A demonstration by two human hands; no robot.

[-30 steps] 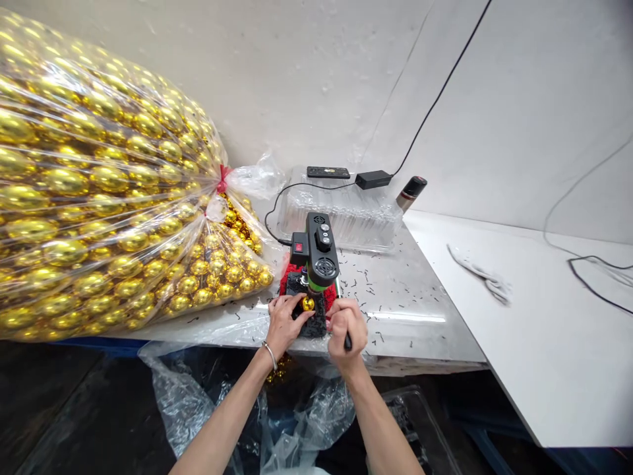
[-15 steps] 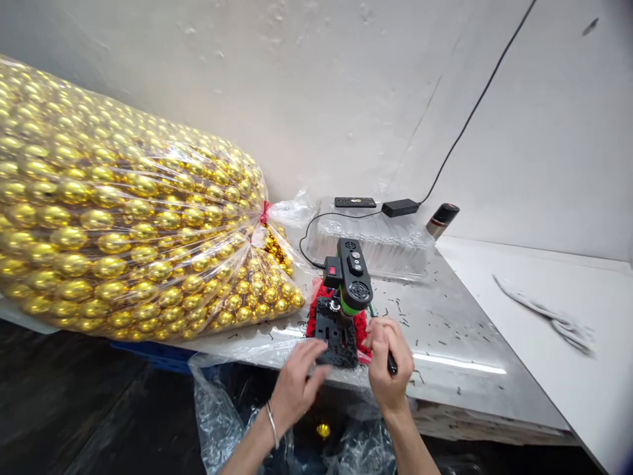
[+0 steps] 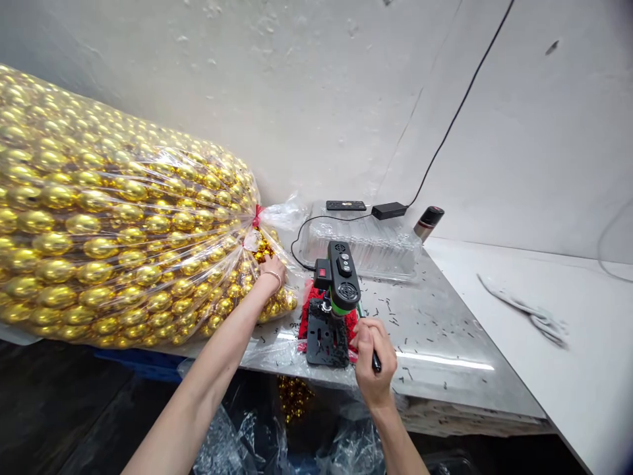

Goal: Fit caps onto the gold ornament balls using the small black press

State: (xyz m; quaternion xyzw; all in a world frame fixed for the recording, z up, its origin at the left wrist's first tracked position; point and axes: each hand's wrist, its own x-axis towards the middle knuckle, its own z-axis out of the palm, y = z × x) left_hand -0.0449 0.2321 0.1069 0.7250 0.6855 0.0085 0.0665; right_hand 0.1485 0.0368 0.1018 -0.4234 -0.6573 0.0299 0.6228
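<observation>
A large clear bag of shiny gold balls [image 3: 123, 224] lies on the left, tied with a red band. My left hand [image 3: 273, 269] reaches to an opening in the bag near its tied end, touching the small gold balls there; its fingertips are hidden. A black device [image 3: 343, 274] with a green ring stands on a black slotted base plate [image 3: 321, 346], over a red piece [image 3: 304, 320]. Just right of the device, my right hand [image 3: 374, 353] is closed around a tool with a black handle [image 3: 376, 361].
Behind the device sit a clear plastic tray [image 3: 366, 247], a black power adapter [image 3: 389, 210] with its cable, and a dark can [image 3: 429, 221]. Black scraps litter the metal table [image 3: 445, 349]. White cords [image 3: 524, 307] lie at right. Gold balls [image 3: 294, 396] show below the table edge.
My left hand has moved from beside the base plate up and left to the bag. More gold balls show below the table edge. My right hand still holds the handle.
</observation>
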